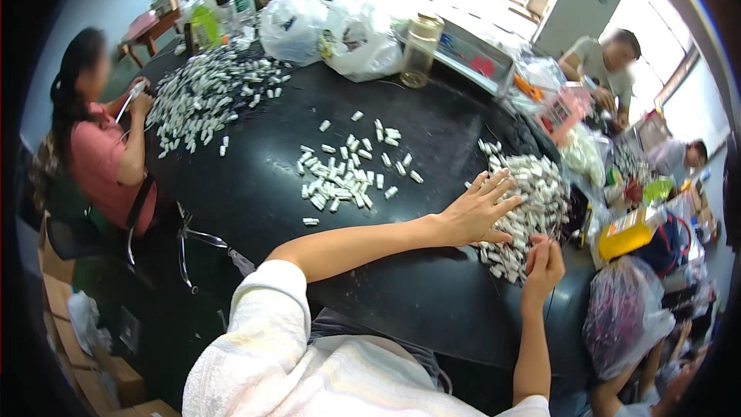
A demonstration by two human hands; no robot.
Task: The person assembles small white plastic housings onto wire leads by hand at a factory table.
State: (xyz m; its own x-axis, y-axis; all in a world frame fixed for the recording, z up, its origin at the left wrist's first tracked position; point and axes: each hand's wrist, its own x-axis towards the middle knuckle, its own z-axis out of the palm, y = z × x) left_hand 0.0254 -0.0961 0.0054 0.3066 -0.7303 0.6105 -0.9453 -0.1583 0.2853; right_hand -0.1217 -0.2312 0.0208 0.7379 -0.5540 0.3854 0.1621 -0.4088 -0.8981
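The left hand point(480, 212) is spread wide, palm down, with its fingers reaching over a pile of small white pieces point(532, 193). The right hand point(544, 262) is near it, by the closer edge of the same pile. Its fingertips are pressed together, but I can't tell from here if it is pinching a piece. Off to the left of both hands, a loose bunch point(343, 177) of white pieces lies on the black table point(386, 259). Past that is a big heap point(208, 96), by a person in a pink shirt point(104, 162). To the right of the right hand is a yellow jug point(625, 235).
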